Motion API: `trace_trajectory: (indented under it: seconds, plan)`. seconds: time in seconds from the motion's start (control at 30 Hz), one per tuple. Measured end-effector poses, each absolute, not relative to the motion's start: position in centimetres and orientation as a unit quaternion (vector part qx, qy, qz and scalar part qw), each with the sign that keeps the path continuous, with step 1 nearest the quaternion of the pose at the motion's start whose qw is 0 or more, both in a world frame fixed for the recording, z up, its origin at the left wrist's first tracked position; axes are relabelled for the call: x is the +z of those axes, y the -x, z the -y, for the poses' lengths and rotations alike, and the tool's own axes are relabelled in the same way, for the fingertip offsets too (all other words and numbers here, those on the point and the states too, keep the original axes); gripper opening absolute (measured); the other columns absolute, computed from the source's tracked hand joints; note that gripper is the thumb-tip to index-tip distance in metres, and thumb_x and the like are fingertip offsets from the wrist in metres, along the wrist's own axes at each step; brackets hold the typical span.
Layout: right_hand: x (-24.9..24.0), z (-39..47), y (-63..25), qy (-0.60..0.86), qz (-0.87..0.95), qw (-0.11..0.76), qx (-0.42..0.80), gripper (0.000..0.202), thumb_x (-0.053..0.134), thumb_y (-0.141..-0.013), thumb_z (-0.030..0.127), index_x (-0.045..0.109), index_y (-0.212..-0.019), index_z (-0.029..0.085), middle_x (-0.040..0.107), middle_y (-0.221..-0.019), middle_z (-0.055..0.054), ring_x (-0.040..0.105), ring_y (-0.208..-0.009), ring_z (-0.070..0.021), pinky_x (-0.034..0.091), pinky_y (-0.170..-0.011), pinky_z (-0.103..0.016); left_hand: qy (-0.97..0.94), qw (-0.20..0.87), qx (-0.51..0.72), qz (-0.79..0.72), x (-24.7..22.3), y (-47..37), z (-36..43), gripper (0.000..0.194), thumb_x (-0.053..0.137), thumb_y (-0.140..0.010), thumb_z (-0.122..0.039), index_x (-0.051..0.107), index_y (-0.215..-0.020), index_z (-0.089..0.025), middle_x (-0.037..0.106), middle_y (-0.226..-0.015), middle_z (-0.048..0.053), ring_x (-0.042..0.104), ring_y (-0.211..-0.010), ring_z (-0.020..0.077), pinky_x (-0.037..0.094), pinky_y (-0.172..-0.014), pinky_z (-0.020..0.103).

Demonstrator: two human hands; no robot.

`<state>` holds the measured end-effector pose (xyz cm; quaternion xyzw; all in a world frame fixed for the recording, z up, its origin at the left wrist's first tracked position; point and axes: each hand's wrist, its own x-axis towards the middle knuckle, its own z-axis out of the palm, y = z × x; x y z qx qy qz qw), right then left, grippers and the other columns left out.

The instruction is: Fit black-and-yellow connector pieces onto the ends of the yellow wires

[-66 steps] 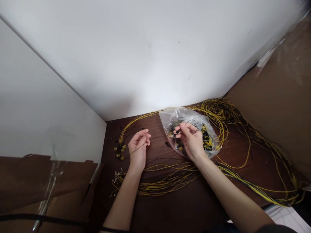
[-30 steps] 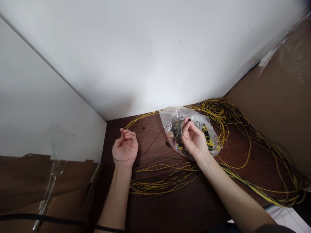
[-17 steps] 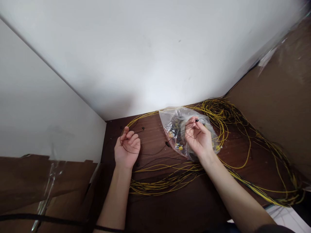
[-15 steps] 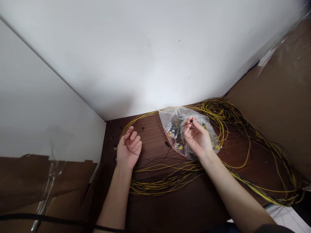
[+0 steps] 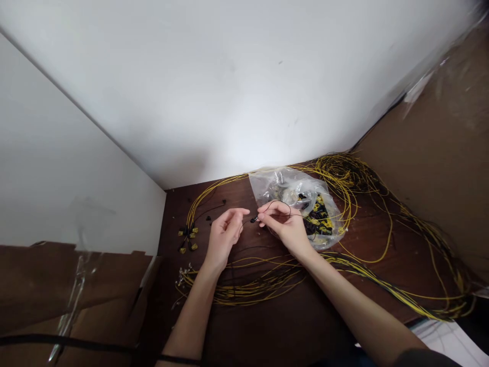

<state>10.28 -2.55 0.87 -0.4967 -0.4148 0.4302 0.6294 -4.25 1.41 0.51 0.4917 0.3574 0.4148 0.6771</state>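
Partway, by the look

Yellow plugs (image 5: 186,231) far left on desk (image 5: 263,329), wired, likely done; metal tips (image 5: 182,276) just below; left hand (image 5: 223,234) curled at thin wire (image 5: 246,221), can't tell if gripping; black plug (image 5: 253,219) between hands, pinched by right hand (image 5: 290,228); bag (image 5: 263,181) of loose plugs (image 5: 321,219), likely to do

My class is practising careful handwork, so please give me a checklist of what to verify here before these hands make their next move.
1. Right hand pinches the small black part: ok.
2. Left hand grips something: cannot tell; its curled fingers hide it.
3. Black-and-yellow parts visible in the clear bag: ok.
4. Lower wire bundle unobstructed: not ok; both forearms cross in front of it.
5. Small dark pieces gathered together: not ok; scattered beyond the left hand.
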Motion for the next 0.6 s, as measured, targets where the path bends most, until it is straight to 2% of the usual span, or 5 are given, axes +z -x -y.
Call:
trace_trajectory:
  seconds: [0.13, 0.2, 0.37, 0.47, 0.6]
  plan:
    - [0.57, 2.72, -10.24, 0.512, 0.482, 0.603, 0.377, 0.007, 0.067, -0.073, 0.027, 0.068, -0.073, 0.02, 0.065, -0.078, -0.002, 0.058, -0.069, -0.0132, 0.048, -0.067, -0.026, -0.586, 0.599, 0.378, -0.394, 0.64, 4.06, -1.19, 0.02, 0.067, -0.072, -0.032, 0.068, -0.081, -0.014, 0.057, -0.059, 0.001, 0.046, -0.05, 0.0084, 0.034, -0.048, 0.02]
    - [0.49, 2.74, -10.3, 0.513, 0.498, 0.597, 0.363, 0.007, 0.066, -0.074, 0.026, 0.068, -0.073, 0.02, 0.066, -0.08, -0.003, 0.058, -0.073, -0.0145, 0.047, -0.07, -0.027, -0.618, 0.575, 0.36, -0.397, 0.54, 4.02, -1.18, 0.017, 0.068, -0.07, -0.028, 0.068, -0.08, -0.014, 0.063, -0.067, 0.003, 0.052, -0.057, 0.0115, 0.038, -0.054, 0.022]
    - [0.63, 2.59, -10.39, 0.513, 0.457, 0.611, 0.393, 0.01, 0.069, -0.07, 0.026, 0.066, -0.064, 0.019, 0.065, -0.077, -0.002, 0.056, -0.065, -0.0128, 0.046, -0.062, -0.026, -0.642, 0.547, 0.354, -0.404, -0.03, 4.07, -1.31, 0.014, 0.066, -0.072, -0.027, 0.068, -0.08, -0.015, 0.065, -0.069, 0.003, 0.055, -0.06, 0.0138, 0.04, -0.056, 0.023]
    - [0.81, 2.43, -10.43, 0.513, 0.372, 0.642, 0.432, 0.01, 0.071, -0.067, 0.028, 0.066, -0.068, 0.019, 0.061, -0.063, 0.001, 0.049, -0.051, -0.0097, 0.041, -0.05, -0.023, -0.651, 0.538, 0.352, -0.403, -0.22, 4.06, -1.37, 0.015, 0.063, -0.074, -0.027, 0.068, -0.081, -0.015, 0.063, -0.064, 0.002, 0.055, -0.058, 0.0135, 0.04, -0.056, 0.023]
    - [0.84, 2.32, -10.53, 0.505, 0.345, 0.655, 0.444, 0.012, 0.071, -0.067, 0.028, 0.067, -0.073, 0.019, 0.059, -0.06, 0.003, 0.048, -0.05, -0.0084, 0.04, -0.049, -0.021, -0.656, 0.536, 0.347, -0.403, -0.13, 4.02, -1.38, 0.014, 0.062, -0.075, -0.026, 0.067, -0.081, -0.014, 0.062, -0.061, 0.002, 0.054, -0.057, 0.0129, 0.04, -0.056, 0.023]
